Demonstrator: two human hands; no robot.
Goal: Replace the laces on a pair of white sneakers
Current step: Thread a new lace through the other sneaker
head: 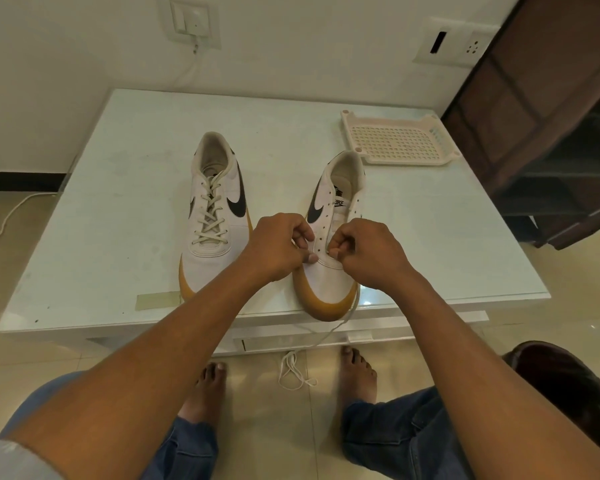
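White table point(118, 209) carries laced sneaker point(215, 216) and unlaced sneaker point(333, 271); left hand point(278, 249) pinches its eyelet edge, right hand point(368, 254) pinches lace point(330, 332).

A home room; glossy floor tiles point(253, 410) lie under a low white table point(118, 209). The wall point(309, 39) carries a switch plate point(189, 20) and socket point(456, 41).
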